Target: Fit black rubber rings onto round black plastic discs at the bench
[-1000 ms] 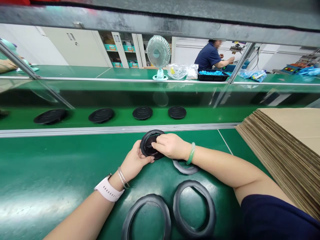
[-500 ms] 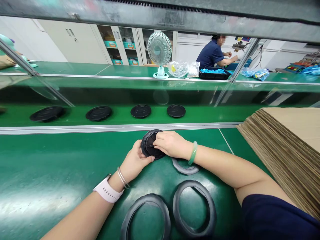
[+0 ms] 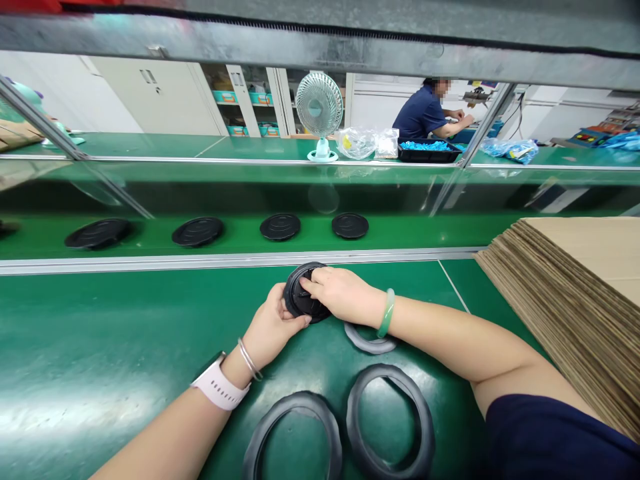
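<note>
A round black plastic disc (image 3: 300, 295) stands tilted on the green bench (image 3: 100, 347), held between both hands. My left hand (image 3: 273, 328) grips its lower left edge. My right hand (image 3: 340, 293) lies over its right side, fingers pressing on its face. Under my right wrist lies a grey rubber ring (image 3: 369, 343), partly hidden. Two larger dark rubber rings, one on the left (image 3: 295, 437) and one on the right (image 3: 390, 423), lie flat closer to me.
Several black discs (image 3: 280, 226) sit in a row on the green conveyor belt behind a metal rail (image 3: 150, 261). A stack of flat cardboard sheets (image 3: 575, 293) fills the right. Beyond stand a small fan (image 3: 319, 110), plastic bags, a black tray, and a seated person (image 3: 425, 113).
Both hands stay on the disc; my right fingers have shifted slightly across its face. The discs on the belt have drifted a little to the left.
</note>
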